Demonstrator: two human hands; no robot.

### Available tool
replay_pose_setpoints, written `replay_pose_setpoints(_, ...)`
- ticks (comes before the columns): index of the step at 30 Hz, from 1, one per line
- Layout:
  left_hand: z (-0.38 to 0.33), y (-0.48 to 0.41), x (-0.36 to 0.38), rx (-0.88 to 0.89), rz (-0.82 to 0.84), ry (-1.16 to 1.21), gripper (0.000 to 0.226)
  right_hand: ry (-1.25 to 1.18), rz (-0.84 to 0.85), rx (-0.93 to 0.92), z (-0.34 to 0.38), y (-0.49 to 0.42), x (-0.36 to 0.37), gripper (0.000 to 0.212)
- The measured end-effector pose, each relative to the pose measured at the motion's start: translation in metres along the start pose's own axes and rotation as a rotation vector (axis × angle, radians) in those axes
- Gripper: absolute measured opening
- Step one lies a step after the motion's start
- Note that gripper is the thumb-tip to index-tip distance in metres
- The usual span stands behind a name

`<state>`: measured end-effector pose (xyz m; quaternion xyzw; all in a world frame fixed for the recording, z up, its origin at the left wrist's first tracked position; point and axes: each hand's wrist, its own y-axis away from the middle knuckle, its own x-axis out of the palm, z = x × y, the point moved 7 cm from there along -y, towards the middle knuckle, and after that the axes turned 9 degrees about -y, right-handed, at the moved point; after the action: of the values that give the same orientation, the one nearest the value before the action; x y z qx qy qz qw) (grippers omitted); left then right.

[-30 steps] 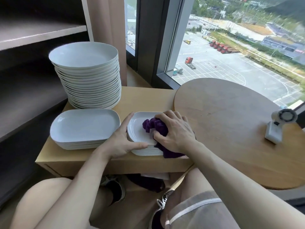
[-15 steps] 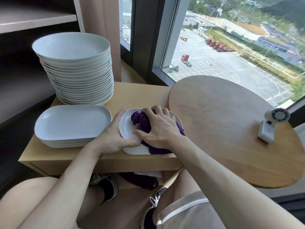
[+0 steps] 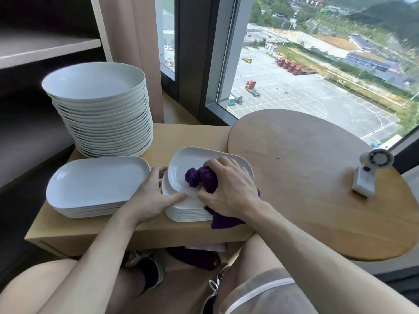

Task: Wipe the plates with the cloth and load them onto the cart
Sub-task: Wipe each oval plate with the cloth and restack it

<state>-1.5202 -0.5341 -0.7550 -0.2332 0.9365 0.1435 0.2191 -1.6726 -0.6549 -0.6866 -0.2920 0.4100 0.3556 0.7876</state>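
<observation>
Right, head camera: the right hand (image 3: 229, 186) is curled tight around the purple cloth (image 3: 200, 181), pressing it into the top plate (image 3: 181, 166) of the small stack (image 3: 188, 214) on the low wooden table (image 3: 192, 137). The left hand (image 3: 154, 196) pinches that plate's near-left rim, thumb on top. Just left lies a stack of oblong plates (image 3: 95, 182); behind it stands a tall stack of round plates (image 3: 108, 123).

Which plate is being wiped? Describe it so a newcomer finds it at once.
On the low wooden bench beside the round table, skip the tall round stack and the wide oblong plates. Take the small stack nearest that table. It is the top plate, the only one with the purple cloth on it, under the right hand, with the left hand holding its edge.
</observation>
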Motion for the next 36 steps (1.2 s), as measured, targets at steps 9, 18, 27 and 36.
replay_pose_setpoints(9,-0.016,0.002,0.007,0.022,-0.019,0.079,0.065,-0.052,-0.075,0.056,-0.024,0.009,-0.022,0.045)
replay_pose_setpoints(18,-0.035,0.014,-0.019,0.037,-0.444,-0.179,0.039,0.016,-0.092,-0.076,-0.021,0.019,-0.009,0.043)
replay_pose_setpoints(27,-0.032,0.022,-0.041,-0.024,-0.496,-0.056,0.015,-0.084,-0.063,-0.16,-0.012,0.018,-0.007,0.043)
replay_pose_setpoints(36,0.0,0.03,-0.114,-0.155,-0.665,-0.207,0.033,-0.165,-0.083,-0.144,-0.014,0.016,-0.009,0.041)
